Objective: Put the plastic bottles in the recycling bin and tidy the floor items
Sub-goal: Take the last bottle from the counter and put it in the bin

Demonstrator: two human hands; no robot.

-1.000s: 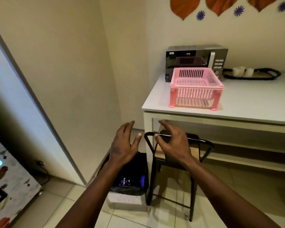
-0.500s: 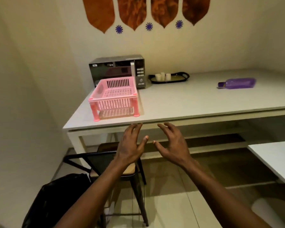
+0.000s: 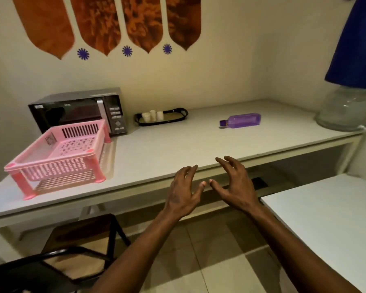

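A: Head view. Purple plastic bottle (image 3: 241,120) lies on its side on the bench (image 3: 167,149), far right half, cap toward the microwave (image 3: 78,111). Well apart from both hands.

B: Handling?

A: My guess: light, thin-walled, smooth sides, so a bit slippery and apt to roll when nudged. Looks see-through; can't tell if any liquid is inside. Best taken around the middle of the body, fingers across the flat faces, not by the cap.

B: Hands?

A: Left hand (image 3: 183,192) and right hand (image 3: 235,182) both out in front at the near bench edge, palms down and turned inward, thumbs nearly meeting. Each grip loosely spread, fingers curled, nothing in either.

B: Anything else on the bench?

A: Pink basket (image 3: 57,153) near left, tray with small cups (image 3: 161,117) beside the microwave. Recycling bin not in view.
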